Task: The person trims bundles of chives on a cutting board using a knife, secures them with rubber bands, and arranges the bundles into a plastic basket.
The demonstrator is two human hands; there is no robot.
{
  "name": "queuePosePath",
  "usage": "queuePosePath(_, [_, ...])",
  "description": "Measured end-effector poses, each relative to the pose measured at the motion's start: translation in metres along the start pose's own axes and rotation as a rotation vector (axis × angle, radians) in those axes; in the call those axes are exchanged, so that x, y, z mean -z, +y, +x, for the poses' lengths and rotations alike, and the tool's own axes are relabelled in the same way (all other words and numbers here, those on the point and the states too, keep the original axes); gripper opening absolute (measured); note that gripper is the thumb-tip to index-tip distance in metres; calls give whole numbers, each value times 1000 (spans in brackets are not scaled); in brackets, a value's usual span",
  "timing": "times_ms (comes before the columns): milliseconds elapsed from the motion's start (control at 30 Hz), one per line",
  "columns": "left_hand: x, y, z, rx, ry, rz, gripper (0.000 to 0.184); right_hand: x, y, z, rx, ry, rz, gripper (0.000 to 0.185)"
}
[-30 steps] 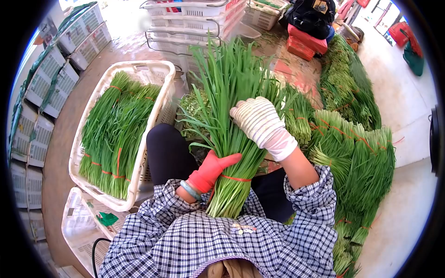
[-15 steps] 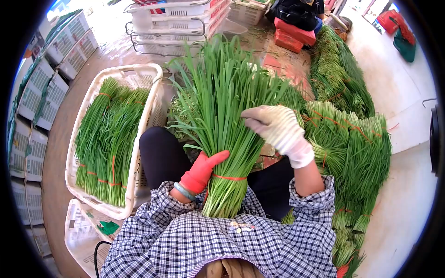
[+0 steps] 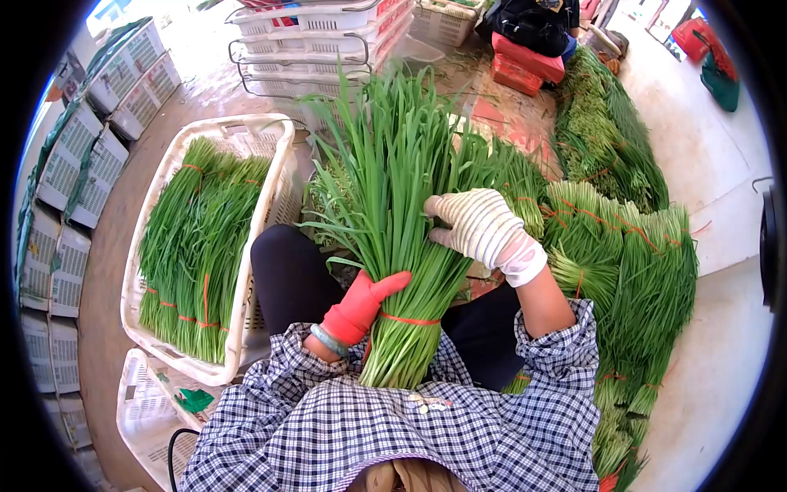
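A thick bunch of garlic chives stands upright in front of my chest, cut stems down, with an orange band around its lower part. My left hand, in a red glove, grips it from the left just above the band, thumb across the front. In a white striped glove, my right hand is at the bunch's right side, thumb and fingers bent onto the leaves; its fingertips are partly among them. To the left, a white plastic crate holds banded chive bunches.
Banded chives are heaped on my right, with more greens behind. Stacked white crates stand ahead, and others line the far left. Another crate sits low at left. A black bag rests on red blocks.
My right hand has moved slightly down and left onto the leaves, its fingers now against them. My left hand keeps its grip on the bunch. The view has shifted a little.
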State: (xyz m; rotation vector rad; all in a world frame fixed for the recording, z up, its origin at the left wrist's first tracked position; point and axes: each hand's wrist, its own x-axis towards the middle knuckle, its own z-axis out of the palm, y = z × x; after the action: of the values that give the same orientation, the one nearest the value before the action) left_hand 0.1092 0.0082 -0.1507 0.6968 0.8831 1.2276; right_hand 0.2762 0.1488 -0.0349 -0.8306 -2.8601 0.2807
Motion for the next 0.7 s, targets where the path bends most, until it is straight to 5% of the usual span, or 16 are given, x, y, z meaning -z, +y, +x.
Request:
queuePosePath(233, [-1, 2, -1, -7, -48, -7, 57, -9, -10, -2, 128, -7, -331, 15])
queuePosePath(300, [-3, 5, -1, -14, -65, -22, 57, -17, -7, -2, 2, 172, -183, 10])
queuePosePath(367, [-2, 5, -1, -23, -73, -32, 54, -31, 14, -12, -33, 606, 263, 11])
queuePosePath(400, [-1, 5, -1, -22, -72, -31, 54, -10, 8, -24, -289, 532, 919, 17])
queuePosePath(433, [0, 4, -2, -20, -59, -47, 53, 23, 3, -39, -443, 450, 1117, 24])
queuePosePath(467, [1, 3, -2, -19, -46, -65, 52, 27, 35, -67, -140, 278, 1224, 26])
queuePosePath(533, [4, 3, -2, -19, -32, -84, 52, 40, 38, -92, -213, 131, 1111, 22])
queuePosePath(567, [6, 2, -3, -15, -24, -101, 51, 42, 41, -99, -418, 51, 962, 23])
queuePosePath(633, [11, -4, 0, -17, -25, -86, 51, 9, 45, -95, -576, 201, 895, 40])
queuePosePath(700, [11, -7, 4, 11, 57, -226, 49, -45, 70, -94, -422, 268, 1222, 86])
